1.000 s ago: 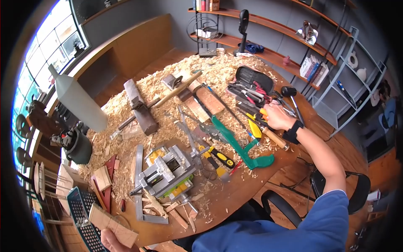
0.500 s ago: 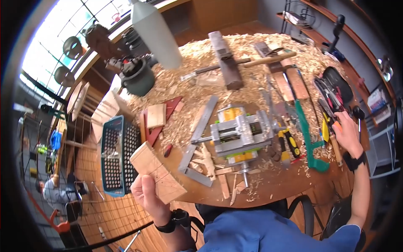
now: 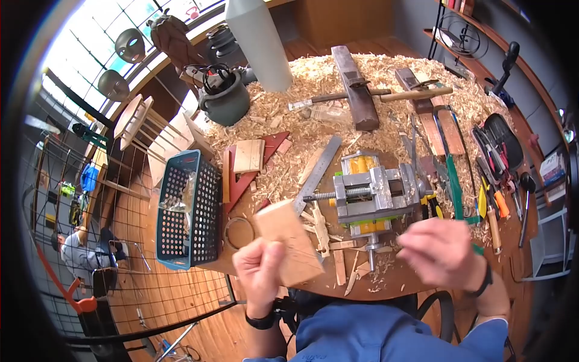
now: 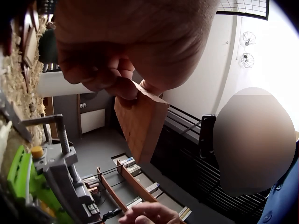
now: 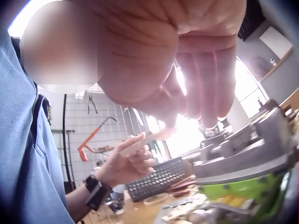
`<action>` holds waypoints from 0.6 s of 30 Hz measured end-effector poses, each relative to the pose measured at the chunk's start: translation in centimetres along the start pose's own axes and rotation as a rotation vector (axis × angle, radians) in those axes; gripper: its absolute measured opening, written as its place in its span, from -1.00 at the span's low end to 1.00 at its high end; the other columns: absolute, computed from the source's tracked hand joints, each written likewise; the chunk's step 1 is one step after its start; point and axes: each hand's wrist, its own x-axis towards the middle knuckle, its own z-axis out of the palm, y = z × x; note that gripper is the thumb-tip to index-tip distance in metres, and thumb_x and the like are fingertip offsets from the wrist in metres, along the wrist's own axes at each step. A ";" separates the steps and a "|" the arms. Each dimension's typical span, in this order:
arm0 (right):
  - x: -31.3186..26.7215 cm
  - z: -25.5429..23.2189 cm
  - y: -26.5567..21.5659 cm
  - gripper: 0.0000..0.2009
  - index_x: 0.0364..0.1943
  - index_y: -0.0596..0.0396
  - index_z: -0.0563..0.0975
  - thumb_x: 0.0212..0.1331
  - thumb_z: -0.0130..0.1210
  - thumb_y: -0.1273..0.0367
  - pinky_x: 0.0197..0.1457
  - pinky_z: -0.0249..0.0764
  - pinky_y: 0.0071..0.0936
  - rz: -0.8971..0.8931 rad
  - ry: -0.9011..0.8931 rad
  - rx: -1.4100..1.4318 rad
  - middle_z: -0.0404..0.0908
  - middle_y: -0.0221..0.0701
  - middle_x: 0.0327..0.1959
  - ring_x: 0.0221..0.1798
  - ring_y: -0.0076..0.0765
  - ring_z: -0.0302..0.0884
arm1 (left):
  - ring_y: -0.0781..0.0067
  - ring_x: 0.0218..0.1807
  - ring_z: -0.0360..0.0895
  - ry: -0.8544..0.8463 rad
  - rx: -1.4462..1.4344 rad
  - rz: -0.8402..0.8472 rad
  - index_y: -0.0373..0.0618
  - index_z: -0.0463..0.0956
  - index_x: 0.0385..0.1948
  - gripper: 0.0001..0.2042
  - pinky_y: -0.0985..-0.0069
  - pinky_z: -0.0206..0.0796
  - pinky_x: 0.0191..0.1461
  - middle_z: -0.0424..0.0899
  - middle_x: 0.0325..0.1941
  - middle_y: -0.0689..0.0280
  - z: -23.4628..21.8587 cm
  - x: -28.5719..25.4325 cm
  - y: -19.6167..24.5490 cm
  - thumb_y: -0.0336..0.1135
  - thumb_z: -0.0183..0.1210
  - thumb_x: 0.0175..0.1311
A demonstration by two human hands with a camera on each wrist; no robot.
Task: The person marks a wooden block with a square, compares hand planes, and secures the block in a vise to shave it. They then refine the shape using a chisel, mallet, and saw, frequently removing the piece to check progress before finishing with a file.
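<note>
My left hand grips a small flat wooden board by its near edge, thumb on the face. Faint lines show on that face. In the left wrist view the board hangs from pinched fingers, its thick edge visible. My right hand is raised at the front of the table, fingers loosely bent and holding nothing. In the right wrist view its fingers stretch out with nothing between them. Just beyond and between the hands stands a grey metal vise on a green and yellow base.
A teal perforated basket stands at the left table edge beside a wooden ring. Wood offcuts and a metal square lie near the vise. Wood planes rest among shavings behind; an orange-handled tool and a green-handled saw are at right.
My right hand has left the tools at the right and come to the table's front, in front of the vise. The left hand has brought the board up, nearer the middle. The head view has turned left.
</note>
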 end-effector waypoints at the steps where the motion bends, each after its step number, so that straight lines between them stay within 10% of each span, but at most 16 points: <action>1: 0.8 0.9 -1.0 -0.50 0.08 0.11 0.67 -0.01 0.56 0.38 -0.07 0.76 -0.25 -0.003 -0.041 0.094 0.71 -0.17 0.04 -0.10 -0.05 0.80 | 0.78 -0.48 0.29 -0.089 0.032 -0.003 -0.20 0.54 -0.57 -0.66 0.59 0.06 -0.43 0.50 -0.56 0.56 0.7 -0.3 0.2 -0.37 0.34 0.50; 5: 3.9 2.9 -2.9 0.05 0.59 0.10 0.35 -0.11 0.63 0.21 0.53 0.49 -0.02 -0.074 -0.221 0.219 0.19 0.16 0.64 0.51 0.28 0.44 | 0.69 -0.49 0.44 -0.324 0.099 0.018 -0.19 0.56 -0.56 -0.69 0.57 0.27 -0.42 0.60 -0.58 0.38 2.9 -1.4 0.7 -0.41 0.42 0.44; 18: 6.7 3.2 -1.3 -0.01 0.50 0.20 0.41 -0.14 0.61 0.22 0.49 0.47 -0.03 -0.117 -0.305 0.226 0.40 0.05 0.44 0.40 0.23 0.47 | 0.67 -0.51 0.51 -0.390 0.159 -0.104 -0.27 0.65 -0.46 -0.70 0.53 0.31 -0.43 0.63 -0.59 0.36 2.2 -1.2 -0.2 -0.34 0.28 0.58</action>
